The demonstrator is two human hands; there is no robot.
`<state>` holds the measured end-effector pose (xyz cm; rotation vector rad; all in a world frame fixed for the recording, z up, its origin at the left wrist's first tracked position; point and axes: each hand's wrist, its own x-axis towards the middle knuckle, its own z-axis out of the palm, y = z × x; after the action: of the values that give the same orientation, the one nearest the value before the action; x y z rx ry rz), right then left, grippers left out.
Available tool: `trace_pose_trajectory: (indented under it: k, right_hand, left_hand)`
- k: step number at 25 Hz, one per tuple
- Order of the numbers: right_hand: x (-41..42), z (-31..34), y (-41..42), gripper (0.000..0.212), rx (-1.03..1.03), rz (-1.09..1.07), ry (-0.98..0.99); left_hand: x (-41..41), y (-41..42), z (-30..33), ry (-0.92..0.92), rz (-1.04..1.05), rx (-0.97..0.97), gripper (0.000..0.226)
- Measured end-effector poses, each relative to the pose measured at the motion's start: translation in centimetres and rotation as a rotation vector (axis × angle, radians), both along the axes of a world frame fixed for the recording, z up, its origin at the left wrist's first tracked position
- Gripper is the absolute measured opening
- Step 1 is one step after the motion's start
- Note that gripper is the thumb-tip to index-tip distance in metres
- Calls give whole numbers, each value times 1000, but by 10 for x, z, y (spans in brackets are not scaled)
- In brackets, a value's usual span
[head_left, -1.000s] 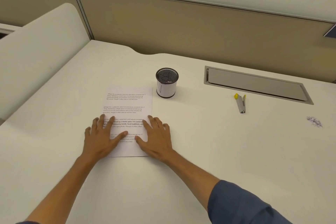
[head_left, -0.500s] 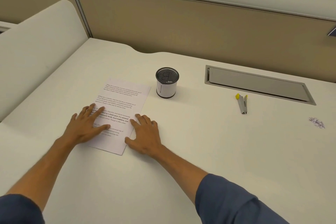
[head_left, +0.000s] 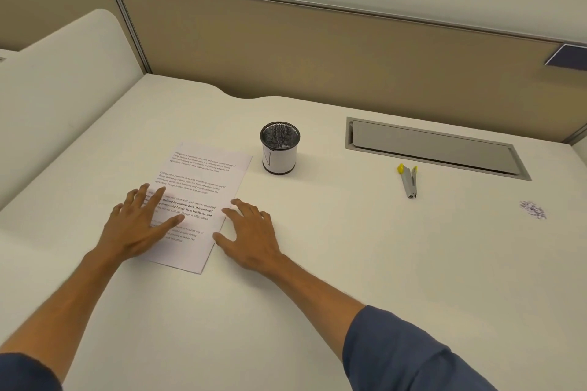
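A printed sheet of paper (head_left: 206, 181) lies on the white desk (head_left: 349, 263), turned so its top leans to the right. My left hand (head_left: 139, 225) lies flat on the sheet's lower left part with fingers spread. My right hand (head_left: 251, 232) rests on the desk at the sheet's right edge, fingertips touching that edge, fingers relaxed. A black mesh pen cup (head_left: 280, 147) with a white label stands just beyond the sheet's top right corner. A grey and yellow staple remover (head_left: 408, 180) lies further right.
A grey cable hatch (head_left: 435, 149) is set into the desk at the back right. A small scribbled mark (head_left: 533, 209) sits at the right. Tan partition panels (head_left: 317, 51) close off the back, and a white rounded divider (head_left: 54, 95) rises on the left.
The sheet has been rotated clockwise and shifted left under my hands. My left hand moved left with it; my right hand slid off the paper to its right edge.
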<state>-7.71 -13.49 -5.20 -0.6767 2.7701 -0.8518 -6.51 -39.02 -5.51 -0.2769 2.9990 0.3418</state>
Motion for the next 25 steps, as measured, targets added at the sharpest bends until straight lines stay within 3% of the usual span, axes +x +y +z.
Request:
trace_pose_trajectory:
  k: [3, 6, 10, 19, 25]
  right_hand:
    - [6, 10, 25, 46, -85, -28, 2]
    - [13, 27, 59, 33, -166, -88, -2]
    - [20, 47, 116, 25, -200, -174, 37]
    - [24, 63, 285, 18, -200, -425, 120]
    - [15, 37, 388, 19, -128, -554, 51]
  left_hand:
    - [7, 27, 13, 171, -1, -7, 86]
    - [12, 67, 24, 394, -21, 36, 51]
    - [19, 135, 34, 483, -35, 139, 25]
    - [31, 301, 17, 423, -295, 292, 51]
    - [24, 374, -18, 279, -363, 237, 66]
